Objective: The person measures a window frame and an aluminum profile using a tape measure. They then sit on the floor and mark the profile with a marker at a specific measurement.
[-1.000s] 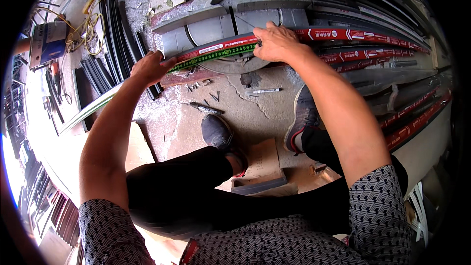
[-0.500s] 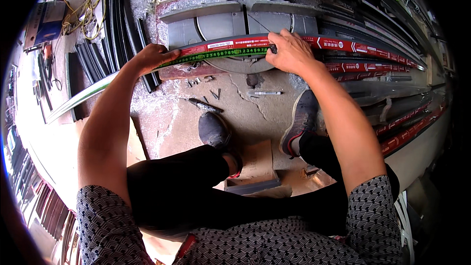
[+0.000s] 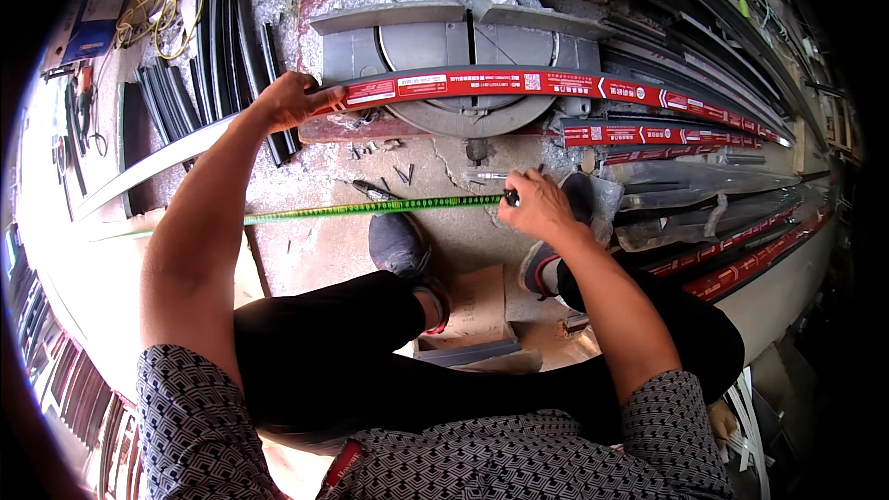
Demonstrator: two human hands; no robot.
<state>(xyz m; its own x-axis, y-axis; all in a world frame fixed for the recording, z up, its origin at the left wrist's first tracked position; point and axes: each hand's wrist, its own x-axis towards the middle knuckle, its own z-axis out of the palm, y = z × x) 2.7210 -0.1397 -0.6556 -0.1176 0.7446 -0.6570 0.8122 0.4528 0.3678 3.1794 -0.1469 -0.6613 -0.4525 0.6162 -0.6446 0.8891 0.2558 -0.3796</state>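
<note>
My left hand is closed around a long profile strip covered in red printed film. The strip lies across the grey round table of a mitre saw. Closer to me, my right hand grips a tape measure, mostly hidden by the fingers. Its green blade is drawn out to the left, just above my left shoe, and passes behind my left forearm. Apart from the strip, the blade hangs over the floor. A dark marker-like tool lies near that shoe.
Red-filmed profiles and plastic-wrapped lengths are stacked at the right. Dark profiles lie at the far left, near a yellow cable and a blue box. Small offcuts litter the floor. Cardboard lies between my feet.
My right hand has come down toward me, taking the tape measure and its blade off the red-filmed strip. The left hand still holds the strip, having barely shifted.
</note>
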